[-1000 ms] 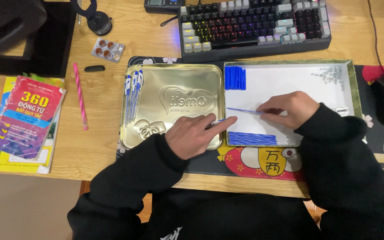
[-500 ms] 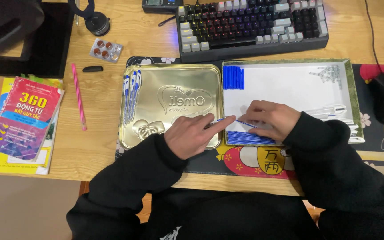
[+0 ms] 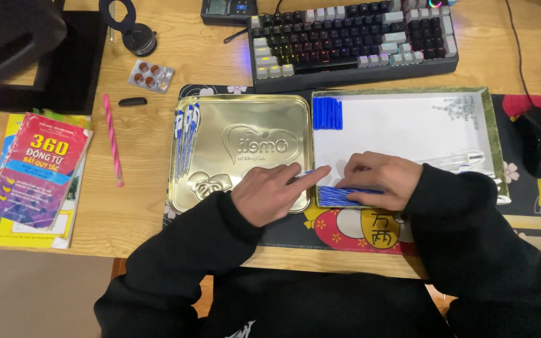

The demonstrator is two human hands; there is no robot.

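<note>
My right hand [image 3: 377,180] presses flat on the row of blue pen refills [image 3: 339,196] in the white shallow tray [image 3: 408,125]; my left hand [image 3: 273,193] points beside it, over the gold square tin lid [image 3: 239,125]. A black keyboard [image 3: 352,37] sits beyond on the worktop [image 3: 95,219].

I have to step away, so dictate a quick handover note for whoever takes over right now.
Left hand: on the gold tin lid, index finger reaching into the white tray.
Right hand: pressing down on the row of blue refills at the tray's near edge.
Done: assembled pens lie on the lid's left side.
Left: blue caps, clear barrels and small parts remain in the tray.
</note>
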